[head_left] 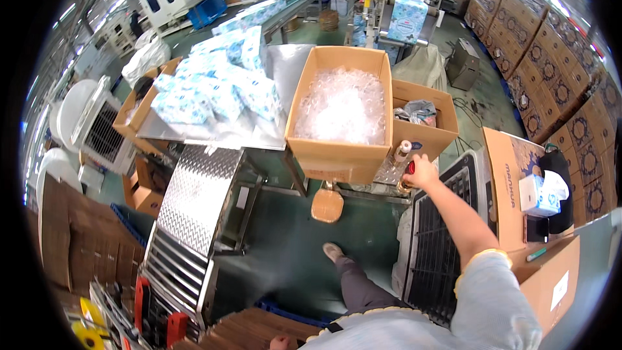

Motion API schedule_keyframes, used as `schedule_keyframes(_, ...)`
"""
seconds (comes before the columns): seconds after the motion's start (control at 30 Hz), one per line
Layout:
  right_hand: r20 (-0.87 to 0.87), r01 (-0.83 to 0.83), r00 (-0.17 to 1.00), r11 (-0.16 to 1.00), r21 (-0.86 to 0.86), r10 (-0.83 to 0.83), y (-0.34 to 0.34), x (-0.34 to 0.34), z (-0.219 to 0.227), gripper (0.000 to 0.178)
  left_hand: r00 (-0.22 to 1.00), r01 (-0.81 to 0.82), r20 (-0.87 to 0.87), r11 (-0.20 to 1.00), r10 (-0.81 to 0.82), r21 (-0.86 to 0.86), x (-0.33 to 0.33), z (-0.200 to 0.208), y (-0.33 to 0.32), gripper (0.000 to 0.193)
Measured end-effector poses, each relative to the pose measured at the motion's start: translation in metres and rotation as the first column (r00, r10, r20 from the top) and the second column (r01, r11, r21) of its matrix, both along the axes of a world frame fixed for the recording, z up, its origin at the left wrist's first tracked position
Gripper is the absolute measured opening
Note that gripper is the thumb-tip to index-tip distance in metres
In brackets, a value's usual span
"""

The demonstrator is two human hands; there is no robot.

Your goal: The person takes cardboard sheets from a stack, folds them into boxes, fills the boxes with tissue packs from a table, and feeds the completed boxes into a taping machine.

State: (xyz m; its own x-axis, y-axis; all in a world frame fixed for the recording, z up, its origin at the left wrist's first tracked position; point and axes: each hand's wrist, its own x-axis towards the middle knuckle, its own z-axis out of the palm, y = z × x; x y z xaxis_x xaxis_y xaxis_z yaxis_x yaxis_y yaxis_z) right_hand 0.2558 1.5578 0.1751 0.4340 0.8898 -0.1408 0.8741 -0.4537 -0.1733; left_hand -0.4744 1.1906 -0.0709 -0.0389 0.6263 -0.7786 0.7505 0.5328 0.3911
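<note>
My right hand reaches out to the right, its fingers closed around the red top of a bottle with an amber-looking lower part. Just beyond it stands another bottle with a pale top. Both are beside a large open cardboard box lined with clear plastic and full of clear crinkled plastic. Only a bit of my left hand shows at the lower edge, near brown cardboard; its fingers cannot be made out.
Blue-and-white soft packs are piled on a metal table at the left. A sloping metal chute and rollers lead toward me. A stool stands below the box. Right of me are a black-grilled unit, a tissue pack and stacked cartons.
</note>
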Motion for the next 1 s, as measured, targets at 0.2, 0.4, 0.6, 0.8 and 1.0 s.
schedule_keyframes(0.2, -0.023, 0.111, 0.993, 0.994, -0.016, -0.112, 0.07, 0.045, -0.129, 0.059, 1.0, -0.024, 0.001, 0.998, 0.024, -0.059, 0.048, 0.027, 0.171, 0.035)
schedule_keyframes(0.4, 0.018, 0.157, 0.988, 0.987, -0.022, -0.156, 0.114, 0.061, -0.209, 0.048, 0.995, 0.09, 0.037, 0.994, -0.088, -0.058, 0.103, 0.04, 0.326, 0.035)
schedule_keyframes(0.6, -0.2, 0.258, 0.946, 0.966, -0.024, -0.257, 0.157, 0.071, -0.238, 0.038, 0.99, 0.14, -0.013, 0.988, -0.141, -0.069, 0.116, 0.057, 0.415, 0.035)
schedule_keyframes(0.8, -0.261, 0.137, 0.952, 0.985, -0.101, -0.159, 0.181, 0.093, -0.259, 0.041, 0.99, 0.06, -0.123, 0.997, -0.067, -0.056, 0.067, 0.098, 0.434, 0.035)
schedule_keyframes(1.0, -0.023, 0.052, 0.999, 0.993, 0.104, -0.05, 0.202, 0.076, -0.242, 0.043, 0.959, -0.183, -0.234, 0.98, 0.161, -0.075, 0.004, 0.16, 0.317, 0.035)
